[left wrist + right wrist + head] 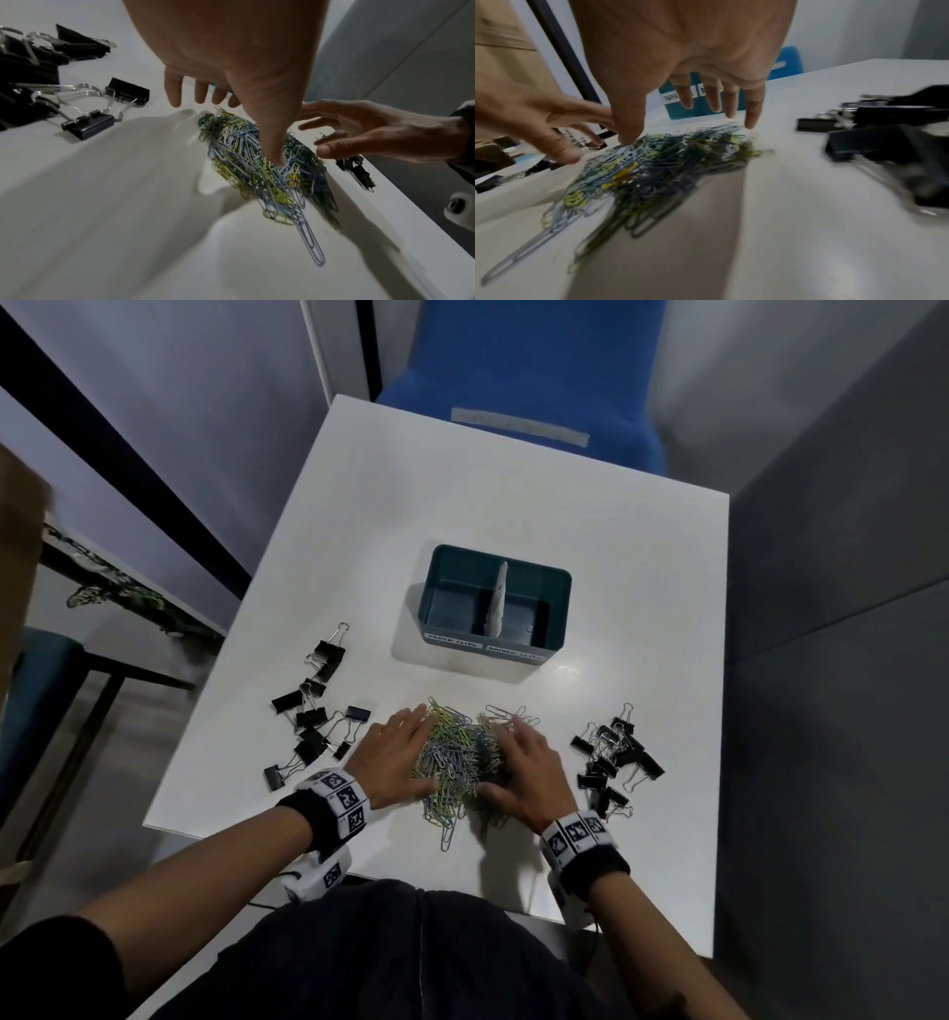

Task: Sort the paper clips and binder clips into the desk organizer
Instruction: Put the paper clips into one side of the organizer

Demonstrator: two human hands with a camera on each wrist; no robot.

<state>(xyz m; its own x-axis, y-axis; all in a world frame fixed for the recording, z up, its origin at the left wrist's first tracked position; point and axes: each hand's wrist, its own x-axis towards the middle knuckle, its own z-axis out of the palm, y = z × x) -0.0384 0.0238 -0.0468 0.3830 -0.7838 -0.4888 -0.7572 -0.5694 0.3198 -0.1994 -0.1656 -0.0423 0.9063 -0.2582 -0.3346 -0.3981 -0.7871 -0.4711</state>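
A heap of coloured paper clips (pixel 459 755) (pixel 259 168) (pixel 659 166) lies on the white table (pixel 503 521) near its front edge. My left hand (pixel 398 755) (pixel 226 85) is spread flat over the heap's left side, thumb tip on the clips. My right hand (pixel 524 765) (pixel 687 97) is spread over the right side, thumb touching the heap. Black binder clips lie in two groups, one left (pixel 313 711) (pixel 85 119) and one right (pixel 613 757) (pixel 885 134). The teal two-compartment organizer (pixel 557 588) (pixel 675 113) stands behind the heap.
A white divider (pixel 497 603) splits the organizer, with labels on its front wall. A blue chair (pixel 529 377) stands past the table's far edge. The table's front edge is close to my body. A grey wall is on the right.
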